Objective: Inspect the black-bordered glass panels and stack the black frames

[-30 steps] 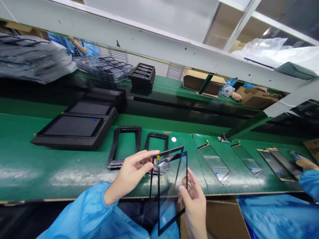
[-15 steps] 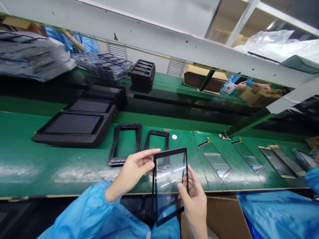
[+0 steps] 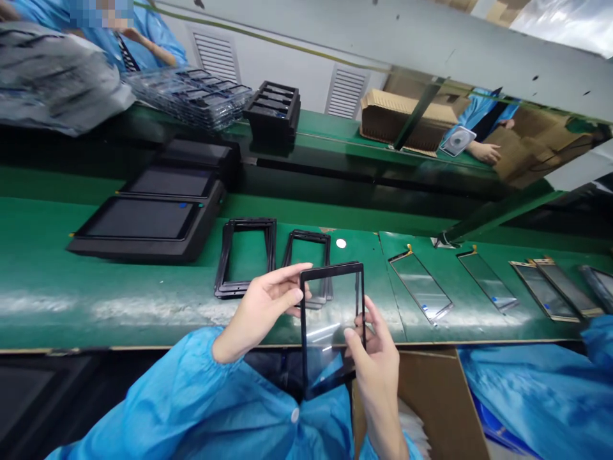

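A black-bordered touch screen glass panel (image 3: 328, 319) is held upright and slightly tilted in front of my body. My left hand (image 3: 261, 306) pinches its upper left edge between thumb and fingers. On the lower right side, my right hand (image 3: 376, 358) grips the edge, its thumb over the front and its fingers behind. Through the clear glass, part of a small stack of black frames (image 3: 309, 237) shows on the green bench (image 3: 143, 306). A larger stack of black frames (image 3: 225, 255) lies to its left.
Several dark screens lie on black foam trays (image 3: 143, 246) at left. Clear glass panels (image 3: 421, 287) with orange flex tails are spaced along the right. Behind, a shelf bears plastic trays (image 3: 191, 96) and a black bin (image 3: 272, 118). A cardboard box (image 3: 431, 396) stands below the bench edge.
The view has tipped down, so the bench sits higher in the picture. A dark frame edge seen apart behind the panel's left side now lines up with it. Both hands keep their hold.
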Tool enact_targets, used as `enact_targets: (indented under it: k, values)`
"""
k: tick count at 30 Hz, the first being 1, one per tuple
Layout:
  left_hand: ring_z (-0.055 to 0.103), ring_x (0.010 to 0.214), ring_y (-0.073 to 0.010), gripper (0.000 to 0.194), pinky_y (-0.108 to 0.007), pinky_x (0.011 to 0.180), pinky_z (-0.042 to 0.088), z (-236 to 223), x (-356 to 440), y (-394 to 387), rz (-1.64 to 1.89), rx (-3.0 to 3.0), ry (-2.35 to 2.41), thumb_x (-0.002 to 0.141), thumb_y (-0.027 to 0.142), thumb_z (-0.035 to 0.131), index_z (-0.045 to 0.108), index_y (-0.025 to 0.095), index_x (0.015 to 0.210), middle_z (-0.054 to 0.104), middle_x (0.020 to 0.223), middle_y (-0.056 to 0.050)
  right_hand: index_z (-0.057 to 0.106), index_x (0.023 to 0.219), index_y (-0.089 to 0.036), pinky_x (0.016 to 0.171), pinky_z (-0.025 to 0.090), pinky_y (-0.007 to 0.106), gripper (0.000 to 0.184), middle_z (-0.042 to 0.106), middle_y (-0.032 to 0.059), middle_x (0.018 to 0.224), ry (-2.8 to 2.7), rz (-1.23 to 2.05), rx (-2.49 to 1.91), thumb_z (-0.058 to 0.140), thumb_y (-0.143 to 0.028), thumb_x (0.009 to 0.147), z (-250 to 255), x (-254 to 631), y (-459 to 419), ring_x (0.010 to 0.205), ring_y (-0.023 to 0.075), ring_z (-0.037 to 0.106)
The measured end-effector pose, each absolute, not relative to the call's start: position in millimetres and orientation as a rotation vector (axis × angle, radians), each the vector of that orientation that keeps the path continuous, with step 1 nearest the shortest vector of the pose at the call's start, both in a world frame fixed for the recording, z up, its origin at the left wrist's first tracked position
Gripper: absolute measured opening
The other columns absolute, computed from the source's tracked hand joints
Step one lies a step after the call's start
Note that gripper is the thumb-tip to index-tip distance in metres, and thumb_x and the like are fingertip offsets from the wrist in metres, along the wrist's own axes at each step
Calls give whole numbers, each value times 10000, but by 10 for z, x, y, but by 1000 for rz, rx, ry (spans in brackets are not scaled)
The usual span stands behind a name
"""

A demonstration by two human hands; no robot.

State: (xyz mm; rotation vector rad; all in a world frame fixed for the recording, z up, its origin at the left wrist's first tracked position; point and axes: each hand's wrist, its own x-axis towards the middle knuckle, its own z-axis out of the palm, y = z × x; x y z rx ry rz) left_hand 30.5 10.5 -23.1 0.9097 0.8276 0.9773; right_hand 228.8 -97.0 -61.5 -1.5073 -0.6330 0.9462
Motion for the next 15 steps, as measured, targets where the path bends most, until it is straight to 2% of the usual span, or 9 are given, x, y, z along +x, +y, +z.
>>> enact_targets:
  k: [3, 5, 7, 9, 11, 13, 15]
  values:
    - [785, 902, -229, 494, -232, 618, 667, -244, 305, 104, 969, 922, 864, 832, 341, 906, 800, 261, 1308, 807, 964, -77, 620, 1505, -266, 641, 589, 295, 735, 666, 25, 990, -686, 895, -1551, 841, -469, 834, -662, 2268, -993, 742, 167, 634]
    - [812, 949, -259, 533, -226, 627, 664, -234, 302, 106, 953, 933, 908, 838, 359, 899, 781, 234, 1342, 831, 1001, -104, 639, 1493, -270, 718, 621, 352, 664, 676, 54, 1044, -801, 788, -1604, 791, -470, 879, -684, 2271, -1011, 817, 202, 677]
    - [830, 981, -293, 537, -226, 623, 661, -206, 297, 103, 938, 958, 954, 838, 367, 892, 783, 207, 1338, 845, 1021, -121, 699, 1428, -279, 877, 626, 448, 560, 668, 108, 1214, -968, 586, -1675, 765, -454, 900, -673, 2305, -1008, 1036, 276, 705]
    - [839, 978, -314, 510, -225, 606, 653, -165, 290, 88, 919, 1005, 985, 834, 362, 885, 801, 186, 1305, 856, 984, -120, 720, 1399, -292, 1075, 544, 549, 513, 576, 143, 1473, -1089, 415, -1683, 760, -431, 907, -613, 2374, -970, 1335, 356, 606]
    - [846, 944, -318, 479, -232, 600, 650, -124, 281, 59, 882, 1068, 997, 830, 356, 878, 819, 170, 1268, 864, 932, -120, 679, 1448, -300, 1173, 469, 571, 529, 506, 131, 1617, -1084, 464, -1590, 739, -413, 935, -511, 2468, -899, 1475, 367, 509]
    - [850, 905, -317, 464, -252, 615, 659, -98, 269, 21, 837, 1128, 1003, 824, 356, 876, 830, 164, 1244, 869, 899, -124, 662, 1467, -270, 1116, 535, 525, 516, 661, 144, 1498, -984, 700, -1471, 701, -424, 976, -398, 2567, -815, 1369, 338, 636]
    - [851, 862, -315, 455, -281, 633, 674, -93, 254, -17, 820, 1165, 1004, 816, 369, 876, 841, 166, 1222, 870, 885, -125, 731, 1365, -215, 948, 626, 467, 447, 843, 133, 1111, -870, 897, -1418, 684, -455, 991, -306, 2642, -750, 1057, 304, 798]
